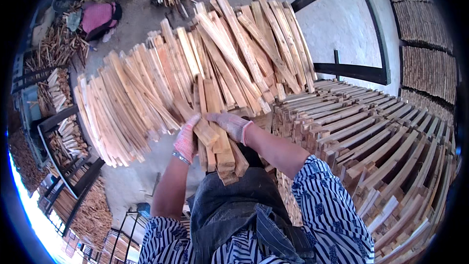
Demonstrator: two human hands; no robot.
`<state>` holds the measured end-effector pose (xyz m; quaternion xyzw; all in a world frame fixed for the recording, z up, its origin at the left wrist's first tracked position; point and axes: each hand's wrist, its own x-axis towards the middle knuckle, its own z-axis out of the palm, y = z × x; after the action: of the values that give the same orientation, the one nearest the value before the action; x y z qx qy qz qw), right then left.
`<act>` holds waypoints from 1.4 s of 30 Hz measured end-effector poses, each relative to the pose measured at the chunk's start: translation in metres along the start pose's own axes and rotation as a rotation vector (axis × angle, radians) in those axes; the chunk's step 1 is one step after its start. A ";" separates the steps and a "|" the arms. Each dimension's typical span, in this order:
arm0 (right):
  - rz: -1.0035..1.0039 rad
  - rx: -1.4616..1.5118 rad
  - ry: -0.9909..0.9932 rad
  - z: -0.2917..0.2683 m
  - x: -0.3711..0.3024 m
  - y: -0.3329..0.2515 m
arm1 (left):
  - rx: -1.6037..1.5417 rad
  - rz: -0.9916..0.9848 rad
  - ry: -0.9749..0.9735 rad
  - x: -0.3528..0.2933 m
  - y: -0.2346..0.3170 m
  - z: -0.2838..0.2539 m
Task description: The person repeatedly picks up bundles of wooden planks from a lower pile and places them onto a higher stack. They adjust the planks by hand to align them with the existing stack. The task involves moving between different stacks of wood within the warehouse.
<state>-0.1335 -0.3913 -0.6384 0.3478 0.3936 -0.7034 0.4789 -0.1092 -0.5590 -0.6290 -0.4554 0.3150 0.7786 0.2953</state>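
Note:
In front of my body I hold a small bundle of wooden strips (221,147), its near ends pointing at my apron. My left hand (186,138), in a pinkish-white knit glove, grips the bundle's left side. One strip (196,123) lies slantwise on top, close to both thumbs. Gloved in grey and pink, my right hand (230,126) closes on the bundle from the right. The fingers beneath the wood are partly hidden. Just beyond my hands spreads a wide heap of loose wooden strips (161,76), and the bundle's far ends reach its near edge.
Stacked wooden strips (381,151) rise in layers on my right. A black metal frame (383,29) stands behind them, near wall-high stacks (425,68). A person in pink (100,18) bends beside scattered wood (61,44) at the far left. A dark metal rack (68,166) stands at left.

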 end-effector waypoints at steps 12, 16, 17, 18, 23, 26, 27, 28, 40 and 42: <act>-0.227 -0.621 0.107 -0.025 -0.062 0.047 | 1.566 0.844 -0.211 -0.077 -0.050 -0.033; -0.427 -0.766 0.135 0.013 -0.164 -0.011 | 1.597 1.261 -0.393 -0.138 -0.015 0.033; -0.617 -0.682 0.144 0.018 -0.178 -0.017 | 1.339 1.310 -0.497 -0.176 -0.004 0.055; -0.804 -0.623 0.144 0.009 -0.194 -0.030 | 1.262 1.816 -0.587 -0.131 0.006 0.016; -1.298 -0.502 0.220 0.039 -0.312 -0.051 | 1.482 1.210 -0.520 -0.141 0.044 0.104; -1.371 -0.681 0.624 0.061 -0.408 -0.028 | 1.463 1.151 -0.730 -0.183 0.014 0.184; -1.431 -0.667 0.698 0.066 -0.432 -0.023 | 1.466 1.136 -0.817 -0.195 0.003 0.207; -1.476 -0.645 0.779 0.073 -0.462 -0.012 | 1.474 1.105 -0.915 -0.208 -0.010 0.229; -1.857 0.013 1.179 0.163 -0.712 0.111 | 1.214 0.571 -2.104 -0.443 -0.226 0.364; -1.927 0.041 1.060 0.148 -0.728 0.122 | 1.075 0.734 -2.120 -0.481 -0.201 0.394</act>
<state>0.1839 -0.2601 0.0320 0.1605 0.6440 -0.5503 -0.5066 0.0329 -0.2171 -0.0904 0.6910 0.3085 0.5712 0.3179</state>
